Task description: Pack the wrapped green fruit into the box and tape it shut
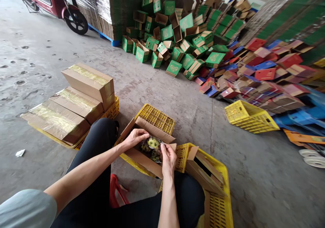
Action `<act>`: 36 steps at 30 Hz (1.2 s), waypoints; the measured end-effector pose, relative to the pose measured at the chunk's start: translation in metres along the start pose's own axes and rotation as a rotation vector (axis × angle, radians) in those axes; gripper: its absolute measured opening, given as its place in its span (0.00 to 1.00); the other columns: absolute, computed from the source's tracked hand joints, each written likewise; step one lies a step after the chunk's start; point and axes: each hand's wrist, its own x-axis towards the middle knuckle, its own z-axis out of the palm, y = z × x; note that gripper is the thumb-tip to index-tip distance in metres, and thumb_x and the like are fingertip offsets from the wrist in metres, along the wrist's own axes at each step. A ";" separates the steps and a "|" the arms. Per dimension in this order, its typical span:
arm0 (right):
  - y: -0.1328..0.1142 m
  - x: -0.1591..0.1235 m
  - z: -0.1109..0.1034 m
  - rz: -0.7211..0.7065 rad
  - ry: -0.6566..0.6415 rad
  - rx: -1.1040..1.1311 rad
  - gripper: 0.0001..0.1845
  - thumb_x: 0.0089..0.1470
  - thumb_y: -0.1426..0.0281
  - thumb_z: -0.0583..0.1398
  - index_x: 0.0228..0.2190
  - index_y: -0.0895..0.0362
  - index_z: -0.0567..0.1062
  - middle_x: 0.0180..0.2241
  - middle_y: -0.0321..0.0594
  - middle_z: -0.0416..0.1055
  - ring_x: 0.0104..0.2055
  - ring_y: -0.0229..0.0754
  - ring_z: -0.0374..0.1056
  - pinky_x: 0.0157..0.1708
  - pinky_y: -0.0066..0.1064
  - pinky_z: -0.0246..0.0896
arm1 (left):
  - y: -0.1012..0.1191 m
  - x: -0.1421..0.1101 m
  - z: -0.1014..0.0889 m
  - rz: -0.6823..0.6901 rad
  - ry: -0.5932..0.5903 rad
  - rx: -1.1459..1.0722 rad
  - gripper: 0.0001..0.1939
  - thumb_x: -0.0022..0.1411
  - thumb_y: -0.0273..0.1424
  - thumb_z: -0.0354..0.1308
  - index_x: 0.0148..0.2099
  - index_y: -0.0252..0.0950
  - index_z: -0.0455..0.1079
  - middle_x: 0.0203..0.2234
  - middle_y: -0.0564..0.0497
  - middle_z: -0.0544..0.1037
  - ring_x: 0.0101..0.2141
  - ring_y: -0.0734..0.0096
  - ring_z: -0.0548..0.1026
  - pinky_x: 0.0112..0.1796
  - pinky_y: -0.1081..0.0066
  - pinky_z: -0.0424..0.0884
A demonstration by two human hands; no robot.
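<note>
— Three sealed brown cardboard cartons point(76, 102), taped over with shiny clear tape, sit stacked on a flat yellow plastic crate point(113, 110) off to my left, so that much looks finished. How many are open in front of you?

— One. The open brown cardboard box point(142, 153) rests tilted on a yellow slatted plastic crate point(157, 118) just past my knees, flaps up. Inside is a clear plastic packet of dark and yellowish-green items point(152, 146); I cannot tell what exactly they are.

— And your hands?

— My left hand point(134, 137) pinches the packet's upper left edge, fingers closed on the film. My right hand point(168, 157) grips its right edge the same way. Both are inside the box mouth, with the packet lying low between them.

— So the box is not closed?

— No, the flaps stand open and I see no tape on it. I judge this one is mid-packing. Another yellow plastic crate point(218, 201) by my right leg holds folded flat cardboard pieces point(200, 170), seemingly unused. Farther off on the concrete floor point(177, 96) a big heap of small green, red and blue printed boxes point(215, 52) lies untouched.
</note>
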 end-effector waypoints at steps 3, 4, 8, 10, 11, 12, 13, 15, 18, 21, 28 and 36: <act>0.003 0.001 0.001 0.010 0.000 -0.016 0.20 0.51 0.50 0.68 0.33 0.54 0.83 0.32 0.38 0.81 0.36 0.47 0.74 0.39 0.34 0.70 | -0.004 0.001 0.000 0.021 0.046 0.015 0.28 0.60 0.56 0.65 0.33 0.32 0.77 0.23 0.52 0.74 0.26 0.73 0.67 0.29 0.73 0.62; 0.004 0.002 0.001 0.019 -0.004 -0.009 0.20 0.50 0.50 0.68 0.32 0.54 0.82 0.30 0.38 0.80 0.34 0.46 0.74 0.38 0.34 0.69 | -0.005 0.002 0.001 0.020 0.059 0.004 0.28 0.60 0.55 0.65 0.33 0.32 0.77 0.24 0.52 0.74 0.26 0.73 0.67 0.30 0.73 0.62; 0.007 0.004 0.005 0.048 -0.014 0.069 0.22 0.49 0.49 0.69 0.31 0.56 0.81 0.28 0.38 0.79 0.31 0.44 0.72 0.33 0.32 0.67 | -0.010 0.005 0.005 -0.015 0.103 -0.105 0.28 0.58 0.56 0.67 0.33 0.32 0.75 0.23 0.53 0.73 0.26 0.75 0.67 0.29 0.73 0.62; 0.006 0.003 0.008 0.050 -0.008 0.117 0.22 0.49 0.49 0.69 0.32 0.56 0.81 0.30 0.39 0.79 0.31 0.44 0.72 0.33 0.32 0.67 | -0.010 0.006 0.006 -0.034 0.108 -0.149 0.28 0.57 0.56 0.67 0.32 0.33 0.73 0.22 0.55 0.70 0.24 0.77 0.64 0.27 0.74 0.59; 0.004 0.003 0.009 0.053 -0.004 0.136 0.22 0.49 0.49 0.69 0.33 0.56 0.80 0.30 0.39 0.80 0.32 0.44 0.73 0.33 0.32 0.67 | -0.010 0.006 0.006 -0.042 0.103 -0.163 0.28 0.57 0.56 0.68 0.31 0.33 0.72 0.22 0.56 0.69 0.23 0.78 0.63 0.27 0.75 0.58; 0.003 0.002 0.010 0.061 -0.002 0.149 0.22 0.49 0.49 0.69 0.33 0.55 0.80 0.31 0.38 0.80 0.32 0.43 0.73 0.33 0.32 0.67 | -0.009 0.006 0.006 -0.053 0.092 -0.173 0.29 0.57 0.56 0.68 0.32 0.33 0.72 0.22 0.56 0.69 0.23 0.78 0.62 0.26 0.75 0.58; 0.001 0.002 0.011 0.074 -0.002 0.163 0.21 0.49 0.49 0.69 0.32 0.55 0.80 0.31 0.38 0.80 0.32 0.43 0.73 0.33 0.31 0.67 | -0.008 0.005 0.006 -0.069 0.077 -0.181 0.29 0.56 0.56 0.68 0.32 0.33 0.72 0.23 0.56 0.69 0.23 0.79 0.63 0.26 0.75 0.58; -0.002 0.002 0.012 0.102 -0.003 0.209 0.21 0.48 0.50 0.70 0.31 0.54 0.79 0.30 0.37 0.79 0.32 0.43 0.72 0.32 0.31 0.67 | -0.005 0.003 0.006 -0.113 0.043 -0.212 0.29 0.56 0.56 0.69 0.34 0.33 0.73 0.25 0.55 0.71 0.25 0.78 0.65 0.26 0.76 0.59; -0.003 0.002 0.013 0.125 -0.004 0.300 0.19 0.47 0.51 0.71 0.29 0.53 0.78 0.30 0.37 0.79 0.32 0.42 0.72 0.31 0.30 0.66 | -0.003 -0.002 0.005 -0.192 -0.021 -0.334 0.27 0.55 0.53 0.71 0.41 0.34 0.74 0.33 0.52 0.76 0.31 0.74 0.73 0.31 0.76 0.67; -0.001 0.002 0.012 0.122 -0.005 0.313 0.19 0.47 0.51 0.71 0.29 0.53 0.78 0.30 0.38 0.79 0.32 0.43 0.72 0.30 0.31 0.67 | -0.004 -0.005 0.006 -0.255 -0.130 -0.414 0.29 0.53 0.48 0.75 0.49 0.36 0.75 0.42 0.48 0.78 0.39 0.69 0.77 0.38 0.71 0.73; 0.005 0.002 0.012 0.076 0.013 0.263 0.22 0.50 0.52 0.69 0.42 0.52 0.79 0.44 0.43 0.82 0.44 0.48 0.77 0.38 0.34 0.73 | -0.013 -0.002 0.007 -0.279 -0.132 -0.493 0.26 0.51 0.47 0.77 0.42 0.32 0.78 0.39 0.46 0.81 0.39 0.68 0.79 0.43 0.68 0.75; 0.001 0.001 0.003 -0.209 -0.016 0.063 0.18 0.57 0.58 0.64 0.45 0.52 0.83 0.64 0.47 0.69 0.62 0.56 0.69 0.46 0.41 0.75 | -0.022 0.005 0.004 -0.333 -0.019 -0.547 0.25 0.54 0.45 0.76 0.41 0.30 0.77 0.37 0.45 0.80 0.34 0.71 0.78 0.40 0.70 0.79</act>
